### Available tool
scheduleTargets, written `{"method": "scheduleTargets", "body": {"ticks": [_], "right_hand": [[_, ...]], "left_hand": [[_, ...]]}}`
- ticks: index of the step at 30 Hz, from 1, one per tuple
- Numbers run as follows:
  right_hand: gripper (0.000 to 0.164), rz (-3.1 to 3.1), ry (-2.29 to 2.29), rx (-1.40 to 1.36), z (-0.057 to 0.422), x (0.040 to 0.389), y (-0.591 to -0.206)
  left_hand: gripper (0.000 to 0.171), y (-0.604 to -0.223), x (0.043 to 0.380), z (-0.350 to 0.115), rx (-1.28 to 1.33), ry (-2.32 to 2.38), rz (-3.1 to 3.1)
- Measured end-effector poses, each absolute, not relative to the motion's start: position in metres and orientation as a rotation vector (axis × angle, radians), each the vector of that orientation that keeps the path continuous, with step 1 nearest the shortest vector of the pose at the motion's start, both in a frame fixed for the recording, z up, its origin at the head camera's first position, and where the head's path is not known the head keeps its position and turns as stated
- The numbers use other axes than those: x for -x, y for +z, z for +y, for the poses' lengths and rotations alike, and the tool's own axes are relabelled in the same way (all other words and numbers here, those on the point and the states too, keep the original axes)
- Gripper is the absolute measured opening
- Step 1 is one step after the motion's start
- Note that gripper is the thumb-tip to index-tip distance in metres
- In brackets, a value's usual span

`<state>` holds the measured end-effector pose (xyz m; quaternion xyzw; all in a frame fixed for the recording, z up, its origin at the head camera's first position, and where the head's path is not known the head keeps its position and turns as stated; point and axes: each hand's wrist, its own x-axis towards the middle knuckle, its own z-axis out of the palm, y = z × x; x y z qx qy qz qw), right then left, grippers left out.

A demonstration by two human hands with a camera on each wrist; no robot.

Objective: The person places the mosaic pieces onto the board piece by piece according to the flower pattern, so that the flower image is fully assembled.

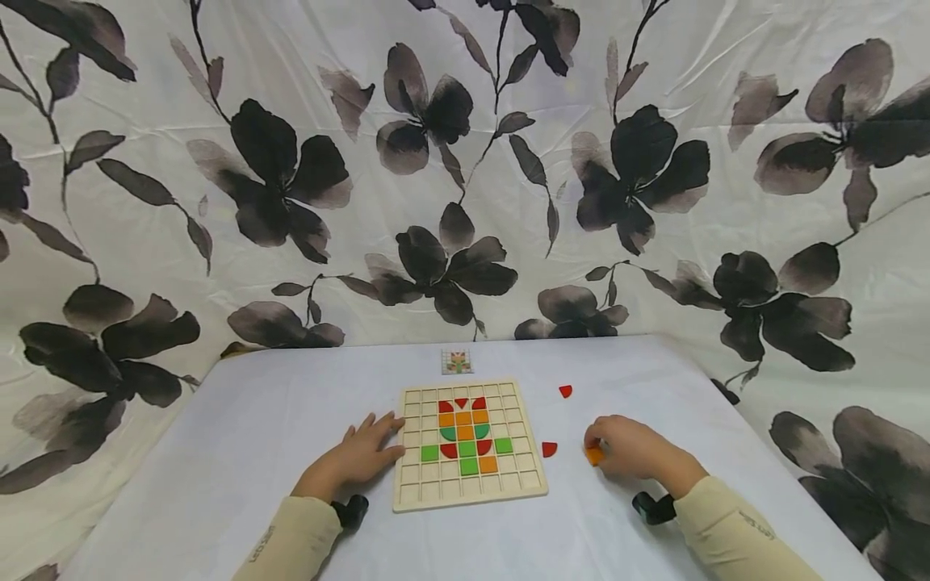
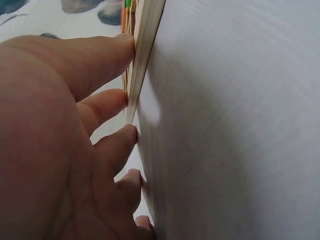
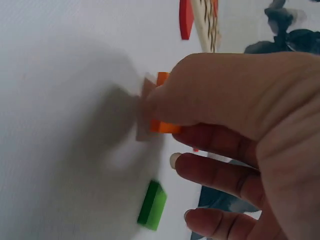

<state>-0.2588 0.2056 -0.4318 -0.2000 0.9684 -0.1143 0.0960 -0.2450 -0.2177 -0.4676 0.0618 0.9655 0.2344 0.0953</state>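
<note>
My right hand (image 1: 630, 452) is to the right of a wooden grid board (image 1: 421, 492) and pinches an orange square tile (image 3: 166, 127) between thumb and finger. Whether the tile touches the table, I cannot tell. Below those fingers in the right wrist view lies a green tile (image 3: 152, 205), hidden by the hand in the head view. At the board's left edge is my left hand (image 1: 356, 456), its fingers spread and fairly straight, with the thumb and index fingertip touching the side. Red, orange and green tiles form a pattern in the board's middle cells.
Two red rounded tiles lie right of the board, one farther back (image 1: 565, 391) and one close to its edge (image 1: 549, 449). Behind the board is a small pattern card (image 1: 456, 361). A flower-printed cloth (image 1: 523, 218) hangs behind the white table (image 1: 218, 452).
</note>
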Motion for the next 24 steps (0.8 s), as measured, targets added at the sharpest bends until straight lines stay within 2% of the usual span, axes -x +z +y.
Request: {"method": "scheduleTargets", "body": {"ticks": [17,24], "right_hand": [[0.025,2.868,-0.424,1.104,0.107,0.257,-0.432],[0.021,2.86,-0.401,1.225,0.067,0.255,-0.436]], "left_hand": [[0.06,-0.47,0.25,-0.216,-0.164,0.655,2.862],[0.059,-0.466,0.246,-0.216,-0.136,0.66,2.854]]}}
